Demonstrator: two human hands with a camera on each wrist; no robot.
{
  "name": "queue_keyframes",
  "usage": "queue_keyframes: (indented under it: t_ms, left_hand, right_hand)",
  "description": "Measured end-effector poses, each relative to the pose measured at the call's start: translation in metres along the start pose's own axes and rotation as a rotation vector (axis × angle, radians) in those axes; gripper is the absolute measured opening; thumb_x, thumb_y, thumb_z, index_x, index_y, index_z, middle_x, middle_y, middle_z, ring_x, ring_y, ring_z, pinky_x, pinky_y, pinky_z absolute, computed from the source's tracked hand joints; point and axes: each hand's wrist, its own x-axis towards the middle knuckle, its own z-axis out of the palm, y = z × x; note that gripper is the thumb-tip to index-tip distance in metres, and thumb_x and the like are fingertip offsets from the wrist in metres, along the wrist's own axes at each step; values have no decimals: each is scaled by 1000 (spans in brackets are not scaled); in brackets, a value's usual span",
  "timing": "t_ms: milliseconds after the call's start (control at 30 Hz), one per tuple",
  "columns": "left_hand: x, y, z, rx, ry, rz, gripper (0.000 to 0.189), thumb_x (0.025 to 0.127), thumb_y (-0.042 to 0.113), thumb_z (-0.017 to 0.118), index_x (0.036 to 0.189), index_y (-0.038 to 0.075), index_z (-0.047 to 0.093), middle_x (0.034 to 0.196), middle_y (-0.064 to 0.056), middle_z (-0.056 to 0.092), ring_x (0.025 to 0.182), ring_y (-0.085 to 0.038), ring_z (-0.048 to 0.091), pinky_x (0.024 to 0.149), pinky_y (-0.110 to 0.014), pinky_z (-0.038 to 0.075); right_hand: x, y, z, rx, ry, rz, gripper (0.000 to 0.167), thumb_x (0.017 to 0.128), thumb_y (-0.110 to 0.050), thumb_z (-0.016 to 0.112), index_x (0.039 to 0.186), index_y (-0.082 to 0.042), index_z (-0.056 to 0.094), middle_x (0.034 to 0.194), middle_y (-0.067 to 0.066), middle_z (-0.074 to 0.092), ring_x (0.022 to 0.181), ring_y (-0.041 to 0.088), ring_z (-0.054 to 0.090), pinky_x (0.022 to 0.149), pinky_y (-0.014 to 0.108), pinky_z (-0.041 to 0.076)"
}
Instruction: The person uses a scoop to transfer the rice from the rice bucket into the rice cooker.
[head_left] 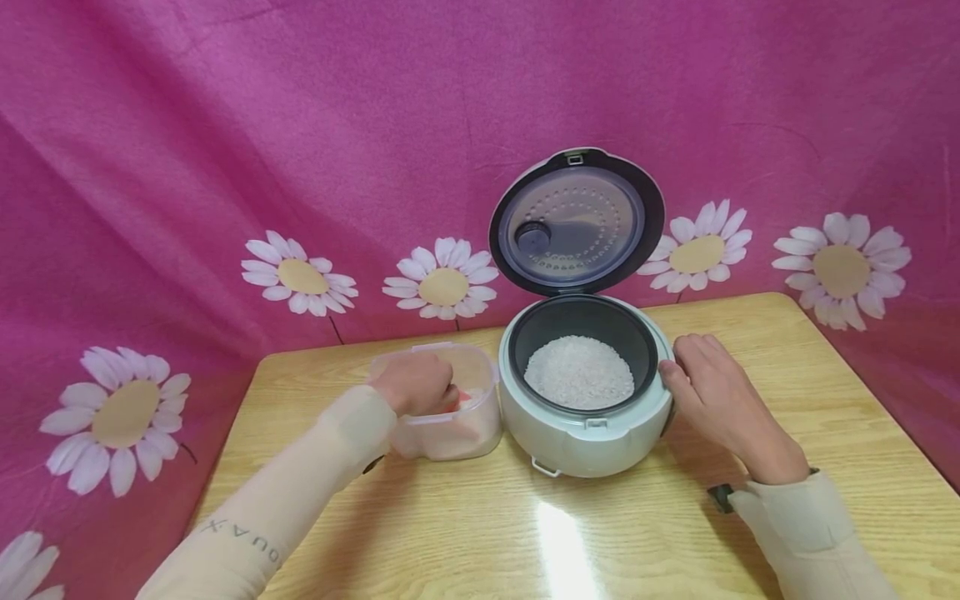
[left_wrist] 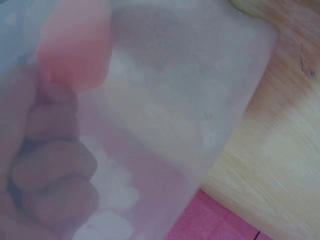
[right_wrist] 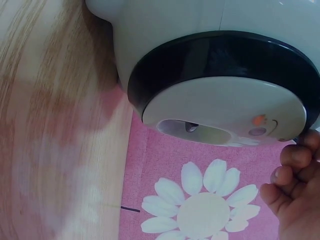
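Observation:
My left hand (head_left: 420,383) reaches down into a translucent plastic container (head_left: 450,446) and grips a small red scoop (head_left: 454,403), mostly hidden by the fingers. In the left wrist view, the curled fingers (left_wrist: 55,165) and the scoop (left_wrist: 80,45) show through the cloudy container wall. Some white rice is visible beside the scoop. To the right stands a white rice cooker (head_left: 592,446), its lid (head_left: 577,221) raised, with a heap of white rice (head_left: 579,372) in the dark inner pot. My right hand (head_left: 708,392) holds the cooker's right edge, thumb at the rim.
Both vessels stand side by side on a light wooden table (head_left: 465,542). A pink cloth (head_left: 360,125) with large white daisies hangs behind and at the sides. A wire latch or handle (head_left: 545,467) juts from the cooker's lower front.

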Motion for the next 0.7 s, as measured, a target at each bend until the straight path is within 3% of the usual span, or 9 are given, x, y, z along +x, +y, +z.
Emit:
queue_keyframes:
  t_ms: [300, 533, 700]
  left_hand:
    - [3, 2, 6, -68, 39, 17, 29, 96, 27, 63, 69, 15, 62, 66, -1, 55, 67, -22, 56, 75, -37, 48]
    - [4, 2, 8, -130, 42, 30, 31, 95, 24, 63, 66, 15, 60, 63, 2, 50, 65, -19, 53, 69, -32, 45]
    - [4, -1, 14, -213, 2, 55, 35, 94, 21, 61, 60, 15, 56, 60, 4, 42, 60, -16, 46, 62, -29, 39]
  right_hand:
    - [0, 1, 0, -3, 8, 3, 13, 102, -22, 54, 101, -9, 55, 89, 6, 51, 92, 19, 43, 75, 38, 41]
    - [1, 3, -2, 5, 10, 18, 12, 101, -20, 54, 98, -8, 55, 88, 6, 50, 91, 20, 43, 74, 37, 40]
    - [2, 1, 0, 32, 9, 14, 12, 101, -19, 54, 94, -9, 55, 86, 6, 49, 90, 20, 43, 73, 36, 39]
